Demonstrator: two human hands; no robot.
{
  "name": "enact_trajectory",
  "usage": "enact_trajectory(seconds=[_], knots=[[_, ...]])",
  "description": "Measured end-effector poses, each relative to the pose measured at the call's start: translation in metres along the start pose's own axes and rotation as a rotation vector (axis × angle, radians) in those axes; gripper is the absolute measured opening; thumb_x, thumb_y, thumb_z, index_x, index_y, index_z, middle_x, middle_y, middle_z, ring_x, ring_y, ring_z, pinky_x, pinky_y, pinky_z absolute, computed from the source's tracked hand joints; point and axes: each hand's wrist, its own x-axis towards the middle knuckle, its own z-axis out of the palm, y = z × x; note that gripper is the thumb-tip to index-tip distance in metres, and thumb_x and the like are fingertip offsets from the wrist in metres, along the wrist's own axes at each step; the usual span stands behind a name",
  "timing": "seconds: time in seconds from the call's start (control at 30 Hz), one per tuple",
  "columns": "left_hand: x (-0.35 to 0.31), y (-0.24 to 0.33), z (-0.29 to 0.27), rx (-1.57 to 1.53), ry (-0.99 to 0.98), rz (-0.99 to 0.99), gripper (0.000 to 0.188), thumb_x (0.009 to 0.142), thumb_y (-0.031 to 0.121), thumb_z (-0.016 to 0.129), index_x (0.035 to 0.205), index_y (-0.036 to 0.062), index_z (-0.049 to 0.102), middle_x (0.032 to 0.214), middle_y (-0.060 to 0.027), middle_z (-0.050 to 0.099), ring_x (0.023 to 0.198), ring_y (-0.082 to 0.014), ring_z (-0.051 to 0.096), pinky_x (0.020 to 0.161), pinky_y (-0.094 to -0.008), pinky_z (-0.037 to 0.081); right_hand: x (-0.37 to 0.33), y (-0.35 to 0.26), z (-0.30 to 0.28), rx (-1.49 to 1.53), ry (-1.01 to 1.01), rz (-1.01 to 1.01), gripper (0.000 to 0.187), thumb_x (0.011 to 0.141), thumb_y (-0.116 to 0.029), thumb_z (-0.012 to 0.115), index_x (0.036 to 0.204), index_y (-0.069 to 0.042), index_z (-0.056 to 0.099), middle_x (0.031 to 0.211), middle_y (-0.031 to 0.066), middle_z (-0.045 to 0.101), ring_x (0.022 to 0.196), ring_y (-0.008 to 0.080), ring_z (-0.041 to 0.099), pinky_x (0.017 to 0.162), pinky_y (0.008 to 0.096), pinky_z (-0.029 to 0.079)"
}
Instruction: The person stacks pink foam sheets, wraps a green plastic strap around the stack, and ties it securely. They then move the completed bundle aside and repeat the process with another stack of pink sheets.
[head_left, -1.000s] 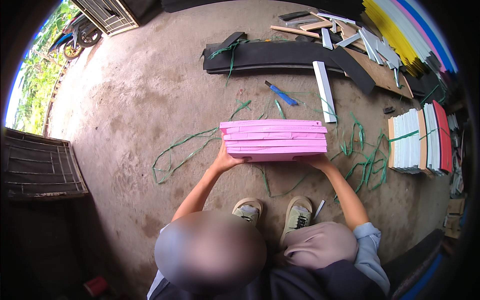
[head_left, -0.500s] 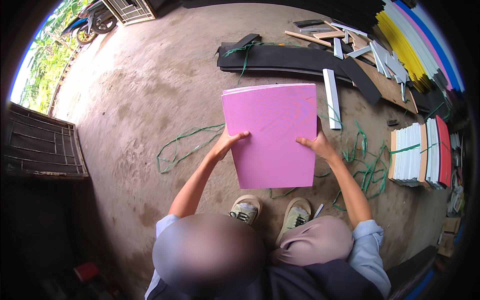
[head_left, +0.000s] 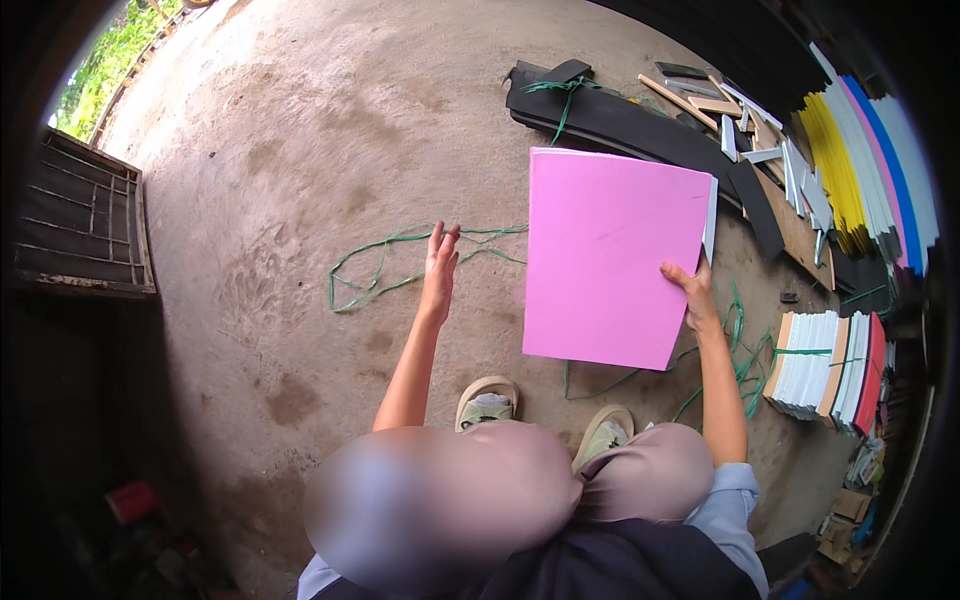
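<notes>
A stack of pink rectangular sheets (head_left: 615, 260) is held up in front of my knees, its broad pink face toward me. My right hand (head_left: 694, 290) grips its right edge, the thumb on the face and the other fingers hidden behind. My left hand (head_left: 441, 270) is off the stack, to its left, with fingers stretched out and nothing in them. Green plastic twine (head_left: 350, 300) lies in a loose loop on the floor beyond my left hand, and more twine (head_left: 745, 370) is tangled right of my right forearm.
A tied bundle of sheets (head_left: 808, 365) stands on the floor at right. Long black boards (head_left: 620, 120) and scattered white and brown offcuts (head_left: 790, 180) lie at far right, beside upright yellow sheets (head_left: 832, 165). A barred metal panel (head_left: 90, 215) is at left.
My left hand has let go of the pink stack and moved away from its left edge. My right hand still holds it, now further right in the view. The view has shifted.
</notes>
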Motion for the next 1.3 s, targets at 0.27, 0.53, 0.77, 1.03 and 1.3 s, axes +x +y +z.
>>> enact_trajectory(seconds=[0.27, 0.53, 0.77, 1.03, 1.3], knots=[[-0.007, -0.017, -0.043, 0.017, 0.092, -0.071, 0.072, 0.084, 0.055, 0.036, 0.134, 0.0058, 0.019, 0.134, -0.0162, 0.031, 0.127, -0.0256, 0.025, 0.105, -0.0423, 0.015, 0.057, -0.002, -0.013, 0.081, -0.023, 0.247, 0.067, 0.067, -0.026, 0.070, 0.116, 0.006, 0.038, 0.102, 0.0140, 0.051, 0.095, 0.0221, 0.052, 0.080, 0.0305, 0.045], [0.024, -0.041, 0.027, 0.321, -0.030, -0.073, 0.081, 0.077, 0.041, 0.060, 0.134, 0.0023, 0.016, 0.137, -0.0143, 0.024, 0.128, -0.0285, 0.021, 0.105, -0.0413, 0.015, 0.107, 0.091, 0.060, 0.179, -0.305, 0.370, 0.071, 0.065, -0.029, 0.072, 0.118, 0.004, 0.039, 0.109, 0.0158, 0.050, 0.103, 0.0219, 0.049, 0.089, 0.0303, 0.040], [0.025, -0.068, 0.074, 0.696, 0.175, 0.007, 0.081, 0.074, 0.017, 0.066, 0.134, 0.0000, 0.015, 0.129, -0.0238, 0.032, 0.120, -0.0299, 0.034, 0.100, -0.0363, 0.029, 0.125, 0.156, 0.016, -0.817, -0.103, -0.108, 0.072, 0.070, -0.055, 0.061, 0.114, 0.001, 0.048, 0.118, 0.0166, 0.033, 0.110, 0.0301, 0.032, 0.097, 0.0430, 0.025], [0.027, -0.071, 0.072, 0.706, 0.176, 0.048, 0.077, 0.076, 0.013, 0.064, 0.135, 0.0032, 0.015, 0.129, -0.0207, 0.033, 0.118, -0.0260, 0.037, 0.098, -0.0347, 0.032, 0.157, 0.141, -0.073, -0.984, -0.097, -0.427, 0.037, 0.076, -0.012, 0.060, 0.111, -0.006, 0.053, 0.104, 0.0060, 0.053, 0.104, 0.0253, 0.041, 0.092, 0.0395, 0.033], [0.029, -0.072, 0.071, 0.737, 0.187, 0.017, 0.075, 0.075, 0.010, 0.065, 0.133, 0.0007, 0.017, 0.131, -0.0178, 0.029, 0.121, -0.0239, 0.032, 0.100, -0.0330, 0.029, 0.166, 0.172, -0.017, -1.289, -0.358, -0.668, 0.045, 0.074, 0.002, 0.050, 0.117, -0.007, 0.042, 0.100, 0.0112, 0.052, 0.111, 0.0265, 0.038, 0.102, 0.0503, 0.021]])
